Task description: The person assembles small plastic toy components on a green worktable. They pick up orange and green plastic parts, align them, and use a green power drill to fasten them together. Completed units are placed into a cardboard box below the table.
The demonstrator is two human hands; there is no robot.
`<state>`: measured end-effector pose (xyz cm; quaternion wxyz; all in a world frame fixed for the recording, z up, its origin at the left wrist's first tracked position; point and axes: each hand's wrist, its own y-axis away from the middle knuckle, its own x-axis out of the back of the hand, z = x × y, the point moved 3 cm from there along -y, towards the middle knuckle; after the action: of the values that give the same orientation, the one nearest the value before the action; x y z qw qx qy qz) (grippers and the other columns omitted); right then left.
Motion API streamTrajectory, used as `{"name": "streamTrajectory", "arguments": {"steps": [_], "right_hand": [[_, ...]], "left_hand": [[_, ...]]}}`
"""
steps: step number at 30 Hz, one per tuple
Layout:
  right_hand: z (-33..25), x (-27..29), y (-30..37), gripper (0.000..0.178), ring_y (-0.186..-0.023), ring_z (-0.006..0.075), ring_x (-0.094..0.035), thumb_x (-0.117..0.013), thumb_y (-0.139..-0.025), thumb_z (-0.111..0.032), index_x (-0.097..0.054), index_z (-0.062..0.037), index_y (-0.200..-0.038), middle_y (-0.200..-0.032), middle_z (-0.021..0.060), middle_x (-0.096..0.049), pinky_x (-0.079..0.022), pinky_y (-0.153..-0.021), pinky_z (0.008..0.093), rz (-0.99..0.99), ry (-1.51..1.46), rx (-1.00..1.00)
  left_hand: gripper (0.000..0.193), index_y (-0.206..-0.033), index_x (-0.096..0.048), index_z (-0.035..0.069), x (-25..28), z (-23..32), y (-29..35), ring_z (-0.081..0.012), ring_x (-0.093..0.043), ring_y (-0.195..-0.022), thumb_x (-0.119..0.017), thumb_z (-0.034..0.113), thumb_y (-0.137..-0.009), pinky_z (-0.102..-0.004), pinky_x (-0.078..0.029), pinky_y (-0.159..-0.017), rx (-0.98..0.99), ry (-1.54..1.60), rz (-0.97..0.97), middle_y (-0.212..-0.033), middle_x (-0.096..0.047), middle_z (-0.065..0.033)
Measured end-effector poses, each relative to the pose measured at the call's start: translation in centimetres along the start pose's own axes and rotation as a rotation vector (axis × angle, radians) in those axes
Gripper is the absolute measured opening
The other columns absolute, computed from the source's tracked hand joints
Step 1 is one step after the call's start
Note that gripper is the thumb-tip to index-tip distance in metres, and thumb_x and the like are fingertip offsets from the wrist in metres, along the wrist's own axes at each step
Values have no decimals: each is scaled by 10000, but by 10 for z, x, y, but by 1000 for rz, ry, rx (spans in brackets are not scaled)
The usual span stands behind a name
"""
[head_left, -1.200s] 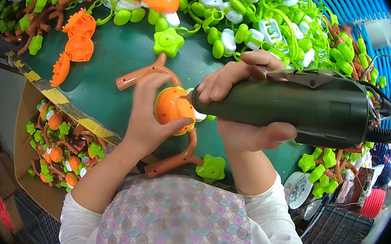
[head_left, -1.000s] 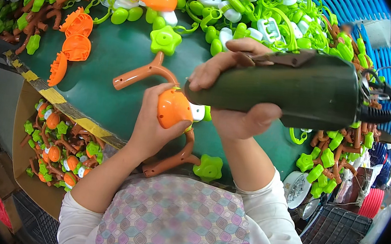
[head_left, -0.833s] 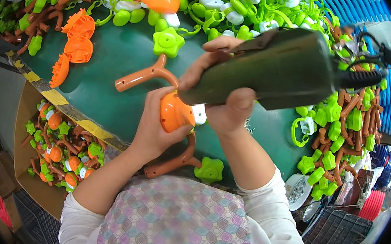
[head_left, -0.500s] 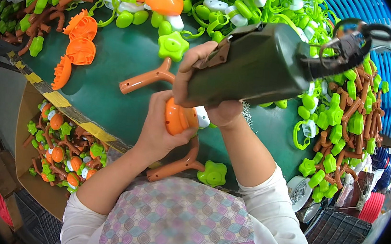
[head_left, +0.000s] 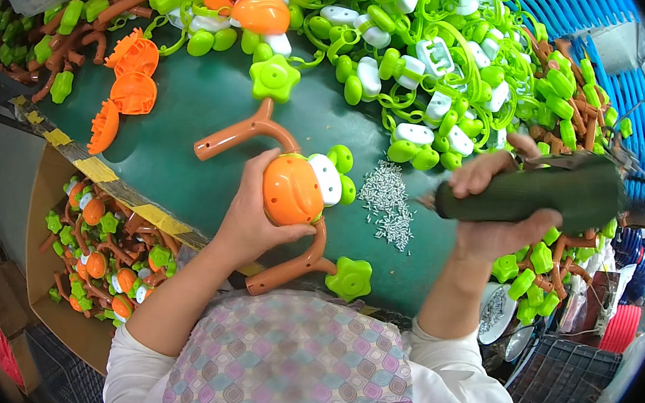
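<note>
My left hand [head_left: 246,207] wraps its fingers and thumb round the orange rounded shell [head_left: 293,190] of a toy lying on the green work surface. A white piece [head_left: 326,180] with green ovals joins the shell's right side. Two brown forked branches reach out from the toy: the upper ends at a green star-shaped piece [head_left: 274,77], the lower at another green star piece [head_left: 349,279]. My right hand [head_left: 490,235] grips a dark green power screwdriver [head_left: 538,193], held nearly level with its tip to the left. Motion blurs the tip. Small silver screws [head_left: 388,203] lie in a heap left of it.
Green and white parts [head_left: 434,63] pile up at the back, with brown and green pieces to the right. Orange half shells [head_left: 133,92] lie at the left. A cardboard box [head_left: 42,249] of similar orange, brown and green toys stands below the table's taped left edge [head_left: 95,169].
My right hand has carried the screwdriver away from the orange shell, to the right and lower, uncovering the screws and the toy's white and green side. My left hand stays on the shell.
</note>
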<state>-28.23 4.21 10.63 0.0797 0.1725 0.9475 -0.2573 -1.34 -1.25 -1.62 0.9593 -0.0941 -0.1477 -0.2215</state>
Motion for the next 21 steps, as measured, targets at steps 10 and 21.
{"name": "streamTrajectory", "arguments": {"steps": [10,21], "right_hand": [[16,165,48,472,-785,185,-641,-623,-1014,-309,-524,31,-1326,-927,99,-646,-559,-699,330,610,377,-100],[17,42,14,446,-1255,306,-511,-668,-932,-45,-491,35,-1334,-1345,175,-506,-403,-1091,431,342,1013,705]], "left_hand": [[1051,-1522,-263,22,78,-6,62,-296,-455,-1356,-880,259,-704,-440,-426,-1118,-253,-77,585,-1459,-397,-164],[654,-1472,-403,-35,275,-96,230,-335,-427,-1361,-699,217,-947,-447,-330,-1162,417,-853,1304,-1473,-419,-225]]}}
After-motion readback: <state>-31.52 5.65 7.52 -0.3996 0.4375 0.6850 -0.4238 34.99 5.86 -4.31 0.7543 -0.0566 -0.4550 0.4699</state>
